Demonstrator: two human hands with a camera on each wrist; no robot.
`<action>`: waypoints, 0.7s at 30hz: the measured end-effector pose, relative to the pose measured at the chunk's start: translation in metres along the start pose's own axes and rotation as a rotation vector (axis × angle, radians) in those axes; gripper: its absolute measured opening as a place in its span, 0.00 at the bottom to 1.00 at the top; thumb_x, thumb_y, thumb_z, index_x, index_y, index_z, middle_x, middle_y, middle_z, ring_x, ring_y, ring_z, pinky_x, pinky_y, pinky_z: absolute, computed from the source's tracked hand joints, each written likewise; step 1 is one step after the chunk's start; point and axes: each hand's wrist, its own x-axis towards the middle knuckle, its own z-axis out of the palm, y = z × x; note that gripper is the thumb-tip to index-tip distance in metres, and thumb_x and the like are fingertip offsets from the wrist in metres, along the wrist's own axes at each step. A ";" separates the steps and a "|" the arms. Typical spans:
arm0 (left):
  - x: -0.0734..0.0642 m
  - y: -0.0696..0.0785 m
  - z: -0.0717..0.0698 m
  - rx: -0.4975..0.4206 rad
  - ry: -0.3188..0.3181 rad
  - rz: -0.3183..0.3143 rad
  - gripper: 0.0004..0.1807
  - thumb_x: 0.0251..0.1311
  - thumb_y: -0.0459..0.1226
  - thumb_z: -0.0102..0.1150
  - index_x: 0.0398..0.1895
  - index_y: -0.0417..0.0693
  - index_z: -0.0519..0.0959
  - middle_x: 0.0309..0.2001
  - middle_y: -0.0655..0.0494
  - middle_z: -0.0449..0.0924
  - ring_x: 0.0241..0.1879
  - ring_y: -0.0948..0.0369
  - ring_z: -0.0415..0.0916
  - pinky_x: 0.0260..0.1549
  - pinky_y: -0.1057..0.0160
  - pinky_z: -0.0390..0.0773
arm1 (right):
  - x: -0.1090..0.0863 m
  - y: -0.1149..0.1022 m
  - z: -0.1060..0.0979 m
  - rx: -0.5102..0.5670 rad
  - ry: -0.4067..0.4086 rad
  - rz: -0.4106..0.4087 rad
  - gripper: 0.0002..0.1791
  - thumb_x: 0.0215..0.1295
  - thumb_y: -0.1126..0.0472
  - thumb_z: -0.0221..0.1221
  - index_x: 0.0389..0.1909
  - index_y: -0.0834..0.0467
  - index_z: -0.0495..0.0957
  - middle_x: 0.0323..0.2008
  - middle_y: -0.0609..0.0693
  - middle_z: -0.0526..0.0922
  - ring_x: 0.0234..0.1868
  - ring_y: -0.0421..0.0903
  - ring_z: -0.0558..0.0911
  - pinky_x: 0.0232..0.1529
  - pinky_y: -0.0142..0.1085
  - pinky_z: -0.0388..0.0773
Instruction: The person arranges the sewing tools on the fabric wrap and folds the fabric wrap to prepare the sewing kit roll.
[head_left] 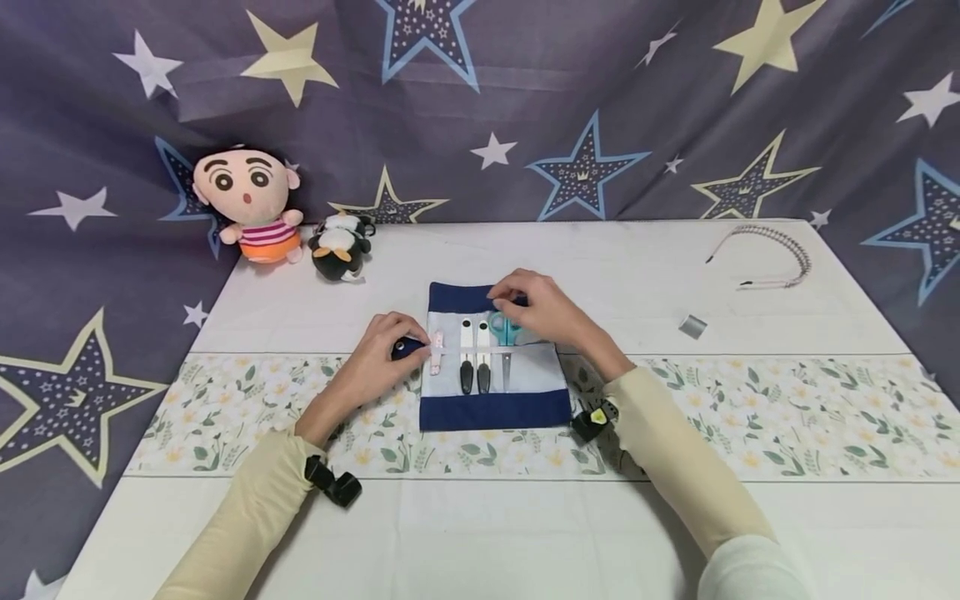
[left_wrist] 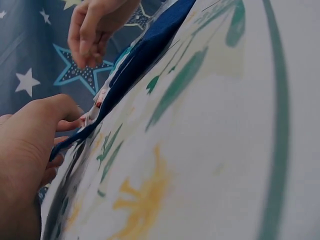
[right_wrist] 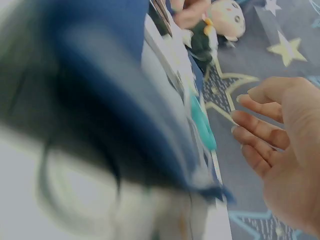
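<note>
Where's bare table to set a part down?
Free: table between left sleeve and right sleeve, nearer than the blue pouch; back edge between black plush and headband. Crowded: at the pouch, with scissors, left hand and right hand; back left, at doll and plush.

Pouch blurred (right wrist view), left sleeve cut off

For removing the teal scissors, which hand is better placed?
Probably the right hand: it appears free near the teal scissors, while the left hand holds the snap tab at the opposite edge of the pouch.
</note>
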 end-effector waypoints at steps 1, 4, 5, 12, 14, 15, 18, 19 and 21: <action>0.000 0.001 0.000 -0.002 0.009 0.001 0.07 0.73 0.43 0.63 0.46 0.52 0.82 0.57 0.51 0.74 0.61 0.48 0.63 0.58 0.41 0.65 | -0.004 0.003 -0.004 0.006 0.017 0.011 0.12 0.77 0.65 0.59 0.54 0.65 0.83 0.47 0.53 0.82 0.47 0.48 0.81 0.49 0.44 0.78; 0.002 0.004 0.000 -0.016 0.023 0.022 0.07 0.73 0.43 0.63 0.47 0.53 0.82 0.57 0.52 0.74 0.61 0.49 0.63 0.59 0.42 0.65 | -0.017 0.011 -0.016 0.011 0.076 0.040 0.11 0.76 0.66 0.59 0.53 0.66 0.84 0.47 0.55 0.82 0.47 0.50 0.81 0.51 0.47 0.77; 0.003 0.006 0.001 -0.020 0.024 0.035 0.07 0.72 0.43 0.63 0.47 0.53 0.83 0.57 0.52 0.74 0.62 0.50 0.63 0.59 0.42 0.65 | -0.022 0.014 -0.021 0.008 0.098 0.049 0.11 0.75 0.66 0.60 0.52 0.66 0.84 0.47 0.56 0.82 0.47 0.51 0.81 0.51 0.48 0.77; 0.014 0.016 0.008 0.000 0.031 0.125 0.07 0.72 0.40 0.65 0.48 0.49 0.84 0.57 0.50 0.75 0.60 0.49 0.65 0.58 0.44 0.67 | -0.060 0.038 -0.058 -0.080 0.257 0.088 0.09 0.71 0.72 0.62 0.48 0.69 0.84 0.45 0.61 0.85 0.46 0.57 0.82 0.56 0.54 0.75; 0.017 0.020 0.010 0.005 0.035 0.135 0.08 0.71 0.40 0.65 0.48 0.48 0.84 0.58 0.50 0.75 0.61 0.49 0.65 0.59 0.44 0.67 | -0.073 0.045 -0.070 -0.107 0.298 0.105 0.09 0.70 0.73 0.62 0.47 0.69 0.84 0.43 0.62 0.85 0.46 0.57 0.81 0.56 0.55 0.75; 0.019 0.021 0.012 0.008 0.037 0.139 0.08 0.71 0.40 0.66 0.49 0.48 0.84 0.58 0.50 0.76 0.61 0.49 0.65 0.59 0.44 0.68 | -0.081 0.048 -0.075 -0.122 0.317 0.115 0.08 0.70 0.72 0.61 0.47 0.69 0.84 0.43 0.63 0.84 0.45 0.57 0.81 0.55 0.56 0.74; 0.024 0.025 0.016 0.006 0.037 0.151 0.10 0.71 0.41 0.66 0.49 0.47 0.85 0.57 0.50 0.76 0.61 0.50 0.65 0.58 0.46 0.69 | -0.102 0.055 -0.089 -0.165 0.363 0.163 0.09 0.72 0.70 0.61 0.48 0.69 0.84 0.43 0.63 0.84 0.44 0.56 0.80 0.55 0.56 0.73; 0.025 0.026 0.018 0.003 0.035 0.157 0.10 0.70 0.41 0.66 0.49 0.47 0.85 0.57 0.50 0.76 0.61 0.50 0.66 0.57 0.46 0.69 | -0.109 0.057 -0.093 -0.176 0.374 0.183 0.09 0.73 0.69 0.61 0.49 0.68 0.84 0.43 0.63 0.83 0.44 0.55 0.79 0.55 0.56 0.72; 0.028 0.028 0.021 -0.001 0.036 0.172 0.10 0.70 0.40 0.67 0.48 0.46 0.85 0.56 0.49 0.77 0.59 0.50 0.66 0.56 0.47 0.70 | -0.122 0.061 -0.100 -0.200 0.389 0.230 0.11 0.74 0.66 0.60 0.50 0.68 0.84 0.45 0.63 0.82 0.45 0.55 0.78 0.55 0.57 0.70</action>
